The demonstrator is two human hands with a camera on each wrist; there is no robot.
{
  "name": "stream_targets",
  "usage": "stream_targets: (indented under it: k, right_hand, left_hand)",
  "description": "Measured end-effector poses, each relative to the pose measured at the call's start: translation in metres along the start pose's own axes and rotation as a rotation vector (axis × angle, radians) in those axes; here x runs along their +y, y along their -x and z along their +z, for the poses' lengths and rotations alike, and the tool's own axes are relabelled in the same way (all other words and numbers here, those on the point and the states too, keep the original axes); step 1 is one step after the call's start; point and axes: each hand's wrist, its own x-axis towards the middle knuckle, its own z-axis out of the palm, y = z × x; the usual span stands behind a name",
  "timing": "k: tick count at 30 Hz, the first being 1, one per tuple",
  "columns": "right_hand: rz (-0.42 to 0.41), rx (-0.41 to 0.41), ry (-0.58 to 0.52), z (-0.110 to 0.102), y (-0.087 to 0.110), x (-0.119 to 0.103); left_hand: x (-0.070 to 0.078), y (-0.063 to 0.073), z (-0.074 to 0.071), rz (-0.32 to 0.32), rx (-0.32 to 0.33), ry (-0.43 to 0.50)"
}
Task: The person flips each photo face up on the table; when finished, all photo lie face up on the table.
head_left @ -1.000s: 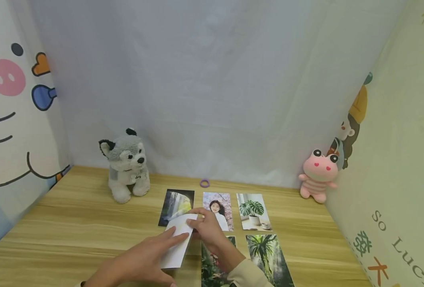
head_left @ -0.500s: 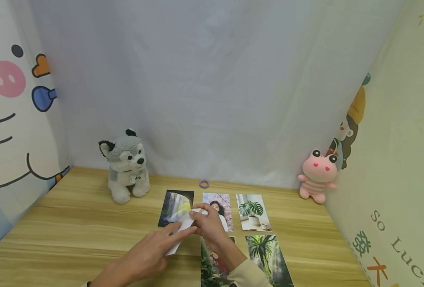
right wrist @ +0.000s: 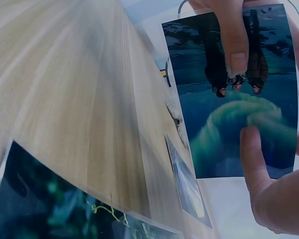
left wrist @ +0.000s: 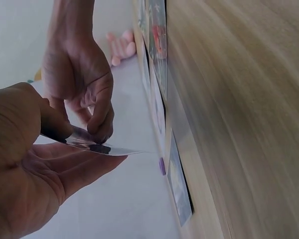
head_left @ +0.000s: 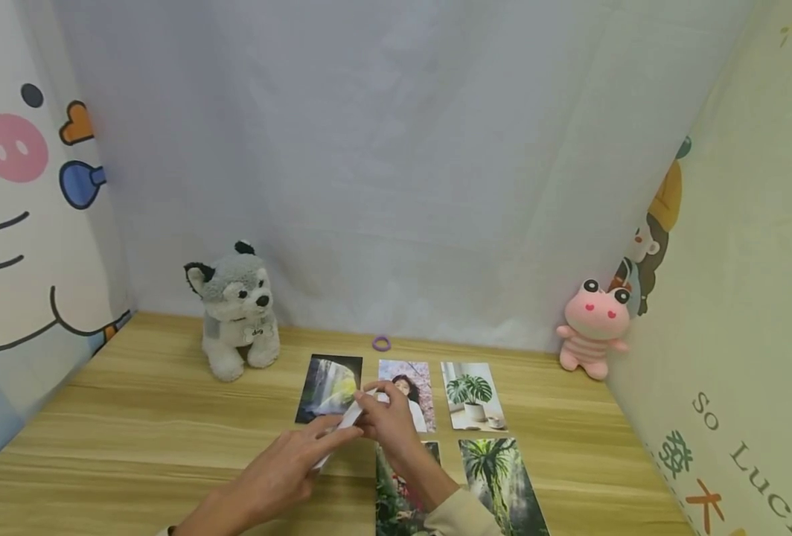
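Between my two hands a photo print (right wrist: 214, 134) is held up over the table; in the right wrist view its front shows a green aurora and several dark figures, upside down. My left hand (head_left: 278, 469) grips it at one end, thumb on the picture side and fingers behind. The right hand (head_left: 399, 428) pinches the opposite end, its thumb on the aurora. From the head view the print (head_left: 351, 415) appears as a thin white strip, nearly edge-on. Just beyond the hands lie a waterfall photo (head_left: 322, 383) and a portrait photo (head_left: 417, 376), partly covered by the right hand.
A potted-plant photo (head_left: 473, 394), a hanging-fern photo (head_left: 503, 484) and a dark green photo (head_left: 396, 499) under the right forearm lie on the wooden table (head_left: 135, 432). Farther back are a purple ring (head_left: 381, 343), a plush husky (head_left: 238, 313) and a pink plush frog (head_left: 597, 320).
The print has tilted from showing its broad white back to nearly edge-on in the head view. My left hand has shifted slightly toward the right hand, which stays at its end.
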Motion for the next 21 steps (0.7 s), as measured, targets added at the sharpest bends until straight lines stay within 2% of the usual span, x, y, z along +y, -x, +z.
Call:
stream_targets:
  k: [6,12,21]
  right_hand:
    - [-0.003,-0.056,-0.010,-0.004,-0.001,0.000]
    - [0.017,-0.116,-0.003,-0.008,0.000,0.000]
    - [0.074,-0.147,0.047,-0.013,0.002,0.005]
  left_hand:
    - [-0.002,0.001,0.001,0.039,0.083,0.018]
    - [-0.001,-0.002,0.000,0.016,0.109,0.018]
    - [-0.002,-0.008,0.001,0.007,0.207,0.033]
